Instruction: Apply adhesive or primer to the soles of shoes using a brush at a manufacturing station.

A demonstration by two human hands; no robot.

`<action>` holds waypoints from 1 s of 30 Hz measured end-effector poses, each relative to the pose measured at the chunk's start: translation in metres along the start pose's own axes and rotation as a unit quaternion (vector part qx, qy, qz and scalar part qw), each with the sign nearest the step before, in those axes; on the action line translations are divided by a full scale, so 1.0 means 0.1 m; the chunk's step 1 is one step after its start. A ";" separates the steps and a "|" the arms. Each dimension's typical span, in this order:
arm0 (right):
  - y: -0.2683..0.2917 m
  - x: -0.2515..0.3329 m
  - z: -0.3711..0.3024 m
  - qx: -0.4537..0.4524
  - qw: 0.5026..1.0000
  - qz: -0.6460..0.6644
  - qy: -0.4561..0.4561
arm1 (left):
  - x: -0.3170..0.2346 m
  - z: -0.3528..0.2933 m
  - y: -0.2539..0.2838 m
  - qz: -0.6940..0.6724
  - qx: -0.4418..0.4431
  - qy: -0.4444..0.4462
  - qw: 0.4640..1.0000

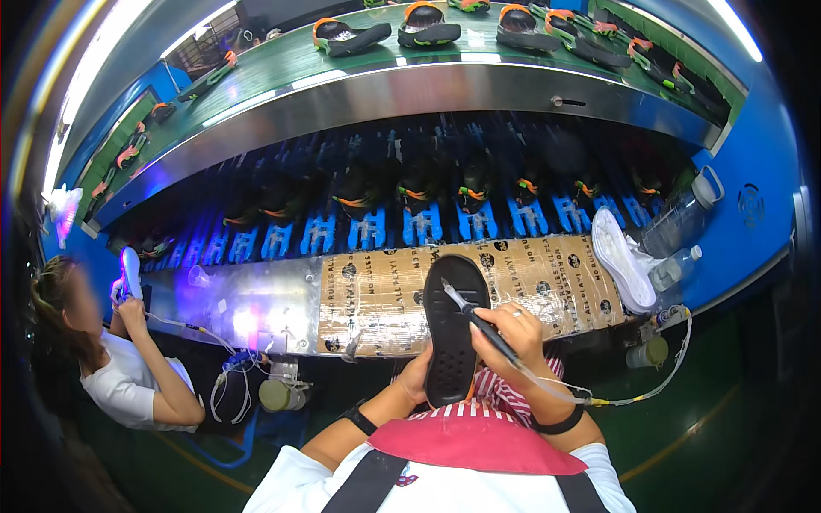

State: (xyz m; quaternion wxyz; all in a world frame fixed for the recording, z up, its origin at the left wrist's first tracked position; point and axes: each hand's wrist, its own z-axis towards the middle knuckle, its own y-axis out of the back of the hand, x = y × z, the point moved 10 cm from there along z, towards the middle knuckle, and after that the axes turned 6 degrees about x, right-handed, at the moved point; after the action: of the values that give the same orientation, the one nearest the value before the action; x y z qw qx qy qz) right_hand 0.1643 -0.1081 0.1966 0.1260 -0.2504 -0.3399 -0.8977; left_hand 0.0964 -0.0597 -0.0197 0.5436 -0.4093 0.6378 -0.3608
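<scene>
Upright in front of me is a black shoe sole (448, 346), its inner face toward me, with grooves near the top and small round holes near the heel. My left hand (416, 376) is closed round its lower left edge. In my right hand (516, 333) is a black-handled brush (489, 330) with a thin clear tube running from its back end. Its pale tip touches or hovers just over the upper part of the sole; I cannot tell which.
Printed cardboard (385, 295) covers the bench ahead. White soles (623, 261) lie to the right beside clear bottles (676, 269). Beyond, blue racks (421, 224) carry dark shoe parts below a green conveyor (470, 51) bearing shoes. At left a co-worker (137, 376) holds a sole.
</scene>
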 end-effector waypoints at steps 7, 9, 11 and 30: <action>-0.36 0.23 -0.13 0.126 0.990 0.042 0.050 | 0.01 -0.05 0.20 -0.043 0.000 0.005 0.999; -0.30 0.17 -0.12 0.109 0.978 0.175 0.012 | -0.01 -0.03 0.21 -0.046 -0.008 0.017 0.999; -0.14 0.10 -0.13 0.033 0.995 0.092 -0.001 | -0.07 -0.06 0.19 -0.044 -0.017 -0.013 0.999; -0.50 0.18 -0.30 0.140 0.969 0.204 0.003 | -0.40 0.09 0.12 -0.042 0.008 -0.107 0.993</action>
State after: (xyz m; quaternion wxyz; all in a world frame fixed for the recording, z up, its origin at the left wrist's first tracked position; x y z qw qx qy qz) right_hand 0.1181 -0.0926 0.1598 0.3407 -0.2919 -0.4033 -0.7976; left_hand 0.1064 -0.0180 -0.0157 0.5962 -0.4675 0.5555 -0.3426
